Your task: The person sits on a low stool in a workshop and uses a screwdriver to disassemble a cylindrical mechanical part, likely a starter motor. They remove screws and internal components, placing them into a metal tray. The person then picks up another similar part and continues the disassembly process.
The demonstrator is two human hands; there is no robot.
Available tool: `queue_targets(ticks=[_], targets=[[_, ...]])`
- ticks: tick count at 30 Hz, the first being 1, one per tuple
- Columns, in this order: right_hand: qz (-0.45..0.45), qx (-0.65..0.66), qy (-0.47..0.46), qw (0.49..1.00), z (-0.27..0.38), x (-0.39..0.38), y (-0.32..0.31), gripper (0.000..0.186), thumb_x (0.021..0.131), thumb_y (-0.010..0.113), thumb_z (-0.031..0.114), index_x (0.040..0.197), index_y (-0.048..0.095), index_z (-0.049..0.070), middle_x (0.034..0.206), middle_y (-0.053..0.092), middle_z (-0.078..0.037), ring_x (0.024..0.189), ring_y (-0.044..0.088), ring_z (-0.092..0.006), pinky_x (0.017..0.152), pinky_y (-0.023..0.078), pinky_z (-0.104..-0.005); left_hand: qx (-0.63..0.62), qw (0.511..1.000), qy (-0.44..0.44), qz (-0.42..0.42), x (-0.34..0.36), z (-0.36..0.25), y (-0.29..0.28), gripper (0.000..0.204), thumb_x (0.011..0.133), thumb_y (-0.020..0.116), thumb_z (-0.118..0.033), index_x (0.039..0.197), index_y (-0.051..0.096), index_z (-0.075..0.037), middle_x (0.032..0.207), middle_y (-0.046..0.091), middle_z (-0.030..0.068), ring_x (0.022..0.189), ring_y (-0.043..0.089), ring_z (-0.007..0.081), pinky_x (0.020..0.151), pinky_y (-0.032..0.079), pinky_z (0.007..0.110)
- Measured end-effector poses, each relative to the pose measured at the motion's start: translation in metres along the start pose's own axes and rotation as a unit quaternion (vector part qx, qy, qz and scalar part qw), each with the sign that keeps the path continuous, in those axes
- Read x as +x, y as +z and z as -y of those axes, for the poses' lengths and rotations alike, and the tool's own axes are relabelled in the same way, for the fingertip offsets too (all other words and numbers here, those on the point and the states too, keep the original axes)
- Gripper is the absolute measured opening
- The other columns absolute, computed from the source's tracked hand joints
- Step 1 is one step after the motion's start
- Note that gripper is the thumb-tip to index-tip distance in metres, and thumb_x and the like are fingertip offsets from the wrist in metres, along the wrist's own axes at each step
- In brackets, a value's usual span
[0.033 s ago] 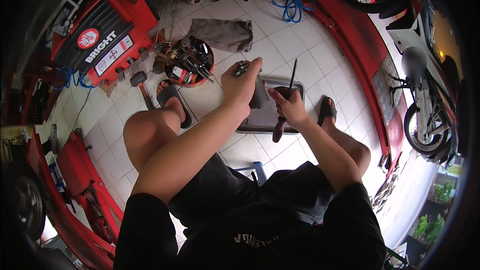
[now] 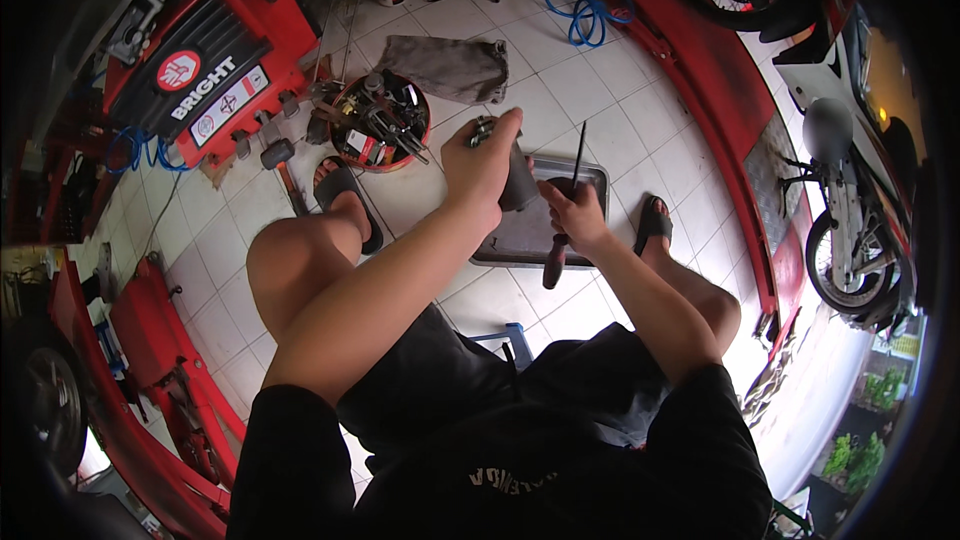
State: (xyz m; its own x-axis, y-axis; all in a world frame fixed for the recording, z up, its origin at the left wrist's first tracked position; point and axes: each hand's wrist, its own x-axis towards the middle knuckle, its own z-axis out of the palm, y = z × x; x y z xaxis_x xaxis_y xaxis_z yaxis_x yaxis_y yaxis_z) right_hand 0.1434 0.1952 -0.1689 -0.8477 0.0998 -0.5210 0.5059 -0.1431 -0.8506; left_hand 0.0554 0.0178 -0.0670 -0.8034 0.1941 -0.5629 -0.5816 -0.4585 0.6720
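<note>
My left hand [image 2: 472,172] is closed around a dark grey cylindrical part [image 2: 518,190], which leans above the tray. Metal fittings [image 2: 482,130] stick out at its upper end beside my fingers. To the right, my right hand [image 2: 581,217] grips a screwdriver [image 2: 553,268] between thumb and fingers. Its dark red handle hangs below the hand and the thin shaft points up and away. A dark rounded piece shows by the right fingers; whether I hold it cannot be made out. Under both hands lies a shallow grey metal tray [image 2: 507,252].
A round red tub [image 2: 350,162] full of tools stands beyond my left foot, with a hammer [image 2: 280,155] beside it. A grey rag [image 2: 445,68] lies on the tiles. Red lift ramps [image 2: 725,130], a coiled blue hose [image 2: 577,5] and motorcycles [image 2: 850,250] surround me.
The screwdriver's shaft tip has shifted slightly left. Both hands keep their hold and have barely moved.
</note>
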Motion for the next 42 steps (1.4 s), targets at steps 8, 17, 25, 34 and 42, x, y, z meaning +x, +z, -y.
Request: queue_targets(ticks=[8, 17, 25, 34, 42], targets=[[-0.123, 0.126, 0.146, 0.974, -0.132, 0.067, 0.012, 0.022, 0.093, 0.075, 0.021, 0.081, 0.059, 0.011, 0.059, 0.039, 0.008, 0.043, 0.030, -0.0048, 0.041, 0.020, -0.0272, -0.115, 0.991, -0.034, -0.065, 0.013, -0.025, -0.022, 0.037, 0.084, 0.079, -0.029, 0.098, 0.053, -0.006, 0.080, 0.058, 0.0099, 0.067, 0.065, 0.0272, 0.061, 0.059, 0.043], [-0.216, -0.143, 0.297, 0.919, -0.204, 0.131, -0.020, 0.028, 0.084, 0.077, 0.020, 0.070, 0.057, 0.006, 0.060, 0.049, -0.002, 0.043, 0.036, -0.0127, 0.041, 0.027, -0.0311, -0.176, 0.984, -0.005, -0.035, -0.005, -0.067, -0.045, 0.039, 0.086, 0.076, -0.034, 0.105, 0.055, -0.008, 0.091, 0.055, 0.0076, 0.078, 0.063, 0.0260, 0.071, 0.056, 0.042], [-0.178, -0.347, 0.258, 0.884, -0.229, 0.172, 0.026, 0.035, 0.076, 0.081, 0.030, 0.080, 0.067, -0.002, 0.078, 0.069, -0.013, 0.055, 0.063, -0.0209, 0.047, 0.049, -0.0399, -0.153, 0.986, -0.007, -0.065, -0.007, -0.075, -0.070, 0.044, 0.088, 0.073, -0.041, 0.113, 0.058, -0.008, 0.096, 0.059, 0.0077, 0.082, 0.063, 0.0227, 0.078, 0.056, 0.041], [-0.179, -0.417, 0.244, 0.857, -0.221, 0.195, 0.070, 0.049, 0.075, 0.080, 0.029, 0.109, 0.072, -0.004, 0.116, 0.071, -0.026, 0.111, 0.069, -0.0384, 0.089, 0.059, -0.0434, -0.157, 0.983, -0.019, -0.093, 0.008, -0.089, -0.073, 0.045, 0.088, 0.073, -0.043, 0.111, 0.057, -0.007, 0.094, 0.059, 0.0067, 0.083, 0.064, 0.0221, 0.080, 0.057, 0.041], [-0.144, -0.432, 0.259, 0.852, -0.221, 0.158, 0.074, 0.048, 0.077, 0.078, 0.030, 0.112, 0.072, -0.003, 0.120, 0.070, -0.024, 0.120, 0.064, -0.0382, 0.100, 0.054, -0.0435, -0.159, 0.984, -0.018, -0.079, 0.009, -0.079, -0.064, 0.044, 0.086, 0.077, -0.040, 0.106, 0.055, -0.008, 0.093, 0.057, 0.0074, 0.081, 0.064, 0.0242, 0.078, 0.058, 0.042]])
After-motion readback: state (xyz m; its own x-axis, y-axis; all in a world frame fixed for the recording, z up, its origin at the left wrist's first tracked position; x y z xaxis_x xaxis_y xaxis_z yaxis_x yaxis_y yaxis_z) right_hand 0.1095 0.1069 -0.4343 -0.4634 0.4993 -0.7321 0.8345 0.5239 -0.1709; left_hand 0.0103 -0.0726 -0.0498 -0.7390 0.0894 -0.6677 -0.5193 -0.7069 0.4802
